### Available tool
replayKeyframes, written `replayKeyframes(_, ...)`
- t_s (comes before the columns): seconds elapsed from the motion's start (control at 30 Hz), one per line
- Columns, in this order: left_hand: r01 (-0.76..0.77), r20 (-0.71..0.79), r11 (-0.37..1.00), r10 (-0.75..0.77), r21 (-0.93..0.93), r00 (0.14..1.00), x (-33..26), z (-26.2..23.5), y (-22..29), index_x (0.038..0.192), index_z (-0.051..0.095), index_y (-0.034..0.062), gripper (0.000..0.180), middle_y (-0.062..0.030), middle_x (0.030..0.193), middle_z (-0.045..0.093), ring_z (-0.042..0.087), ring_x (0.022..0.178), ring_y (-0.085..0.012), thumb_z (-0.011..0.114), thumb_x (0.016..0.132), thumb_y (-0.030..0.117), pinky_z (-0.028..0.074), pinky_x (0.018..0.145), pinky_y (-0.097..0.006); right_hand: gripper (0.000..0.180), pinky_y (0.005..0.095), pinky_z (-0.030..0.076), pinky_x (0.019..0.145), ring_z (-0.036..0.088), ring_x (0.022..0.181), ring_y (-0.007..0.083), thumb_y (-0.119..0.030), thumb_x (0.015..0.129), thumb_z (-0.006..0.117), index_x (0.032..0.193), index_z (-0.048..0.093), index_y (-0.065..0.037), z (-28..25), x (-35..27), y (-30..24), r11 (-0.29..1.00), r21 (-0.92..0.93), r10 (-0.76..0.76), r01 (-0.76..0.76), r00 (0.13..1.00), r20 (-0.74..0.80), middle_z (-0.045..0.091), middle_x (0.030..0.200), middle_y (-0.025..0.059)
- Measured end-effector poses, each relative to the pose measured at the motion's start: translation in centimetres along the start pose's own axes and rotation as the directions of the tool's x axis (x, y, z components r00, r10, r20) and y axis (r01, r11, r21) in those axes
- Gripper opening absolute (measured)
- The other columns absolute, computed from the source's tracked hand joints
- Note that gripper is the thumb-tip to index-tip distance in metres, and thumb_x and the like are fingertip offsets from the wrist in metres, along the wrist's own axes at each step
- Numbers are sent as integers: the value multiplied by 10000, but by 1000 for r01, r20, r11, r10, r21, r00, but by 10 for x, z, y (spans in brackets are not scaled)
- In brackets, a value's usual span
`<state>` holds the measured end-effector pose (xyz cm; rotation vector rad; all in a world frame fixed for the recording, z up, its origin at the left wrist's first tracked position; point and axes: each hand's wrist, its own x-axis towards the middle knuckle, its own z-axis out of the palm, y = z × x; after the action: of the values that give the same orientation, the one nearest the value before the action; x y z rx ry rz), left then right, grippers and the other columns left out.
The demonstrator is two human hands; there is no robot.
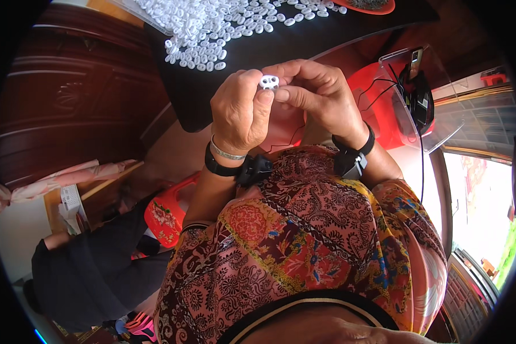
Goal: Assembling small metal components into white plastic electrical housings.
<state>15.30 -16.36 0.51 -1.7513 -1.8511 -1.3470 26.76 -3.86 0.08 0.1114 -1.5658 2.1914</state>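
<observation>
Between my hands, just off the near edge of the dark table (304,43), is a small white oval plastic piece with two holes, which looks like a cord lock (269,81). The thumb and forefinger of my left hand (237,109) pinch it from the left. My right hand (322,97) closes on its right side, thumb below and forefinger above. The fingertips cover part of the piece. Many similar white pieces (195,31) lie on the table beyond my hands, heaped at the left and spread thinner to the right.
An orange-red bowl (378,7) of small greyish parts sits at the far right. On a red stool (370,86) to my right, a clear plastic stand (441,123) holds a device with black cables. Another person in dark clothes (97,275) sits at my left, near a red flowered chair (166,215).
</observation>
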Motion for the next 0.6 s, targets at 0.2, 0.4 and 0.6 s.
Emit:
replayKeyframes(0.2, -56, -92, 998, 55, -10, 994, -3, 9, 1, 919, 523, -14, 176, -162, 712, 542, 528, 605, -343, 516, 885, 159, 431, 548, -405, 223, 250, 485, 810, 595, 914, 113, -31, 856, 623, 1074, 610, 19, 6, -7, 1, 996, -62, -62, 60, 998, -31, 644, 1012, 67)
replayKeyframes(0.4, -5, -168, 999, 13, 49, 986, -12, 17, 0, 869, 532, -27, 168, -162, 669, 519, 518, 570, -343, 488, 882, 135, 417, 518, -407, 167, 246, 503, 780, 601, 917, 109, -18, 886, 582, 1047, 594, 27, 7, -7, 0, 998, -48, 41, -42, 999, -6, 636, 999, 67)
replayKeyframes(0.6, 124, -199, 992, -122, -2, 972, -18, 24, 1, 840, 524, -17, 182, -150, 658, 515, 514, 550, -328, 471, 899, 147, 407, 500, -393, 153, 226, 499, 729, 595, 839, 85, -41, 903, 568, 1041, 589, 22, 7, -4, 13, 995, 52, 89, -87, 995, -38, 642, 979, 60)
